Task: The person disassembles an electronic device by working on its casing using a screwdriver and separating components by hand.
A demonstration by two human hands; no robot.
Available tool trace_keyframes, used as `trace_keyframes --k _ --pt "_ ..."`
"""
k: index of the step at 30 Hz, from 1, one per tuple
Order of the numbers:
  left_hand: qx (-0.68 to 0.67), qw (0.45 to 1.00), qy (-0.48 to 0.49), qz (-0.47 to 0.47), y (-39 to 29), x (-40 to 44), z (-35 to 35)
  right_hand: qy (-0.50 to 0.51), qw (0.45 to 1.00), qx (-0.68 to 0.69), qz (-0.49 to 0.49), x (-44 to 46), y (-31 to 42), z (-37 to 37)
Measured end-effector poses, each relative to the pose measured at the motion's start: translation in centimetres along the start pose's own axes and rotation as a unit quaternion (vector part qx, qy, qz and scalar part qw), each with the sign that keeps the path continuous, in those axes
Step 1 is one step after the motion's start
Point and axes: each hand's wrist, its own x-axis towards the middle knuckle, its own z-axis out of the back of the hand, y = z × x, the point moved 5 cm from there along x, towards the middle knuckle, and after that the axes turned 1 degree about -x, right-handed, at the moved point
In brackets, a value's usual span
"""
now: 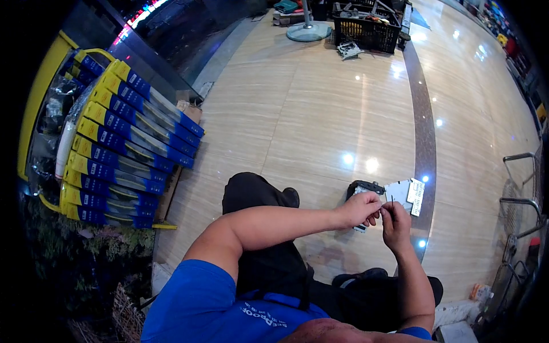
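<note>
My left hand (362, 210) and my right hand (396, 223) meet in front of my knees, fingertips pinched together. A thin dark strand sticks up by the right fingertips; what the left fingers hold is too small to make out. Just beyond the hands, on the floor, lies a flat white part (400, 192) with a slotted white strip (418, 197) along its right side. A black device part (366, 186) is behind my left hand, partly covered by it.
Blue and yellow packages (123, 143) fill a yellow rack at the left. A black crate (368, 33) of parts and a round stand base (309, 31) are at the far end. Metal tube frames (519, 200) stand at the right. My legs are folded below my arms.
</note>
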Motion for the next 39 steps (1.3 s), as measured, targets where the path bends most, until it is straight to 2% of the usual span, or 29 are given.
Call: trace_keyframes --k 13,34,39 --pt "0.009 1.000 -0.011 -0.001 0.15 0.02 0.11 0.005 1.000 0.026 -0.006 0.05 -0.35 -0.35" --pt "-0.003 1.000 -0.007 0.011 0.23 -0.01 0.01 0.001 1.000 -0.007 -0.015 -0.11 -0.64 -0.34" --pt "0.000 1.000 -0.008 0.010 0.33 0.08 0.02 -0.009 1.000 -0.022 0.010 -0.06 -0.34 -0.25"
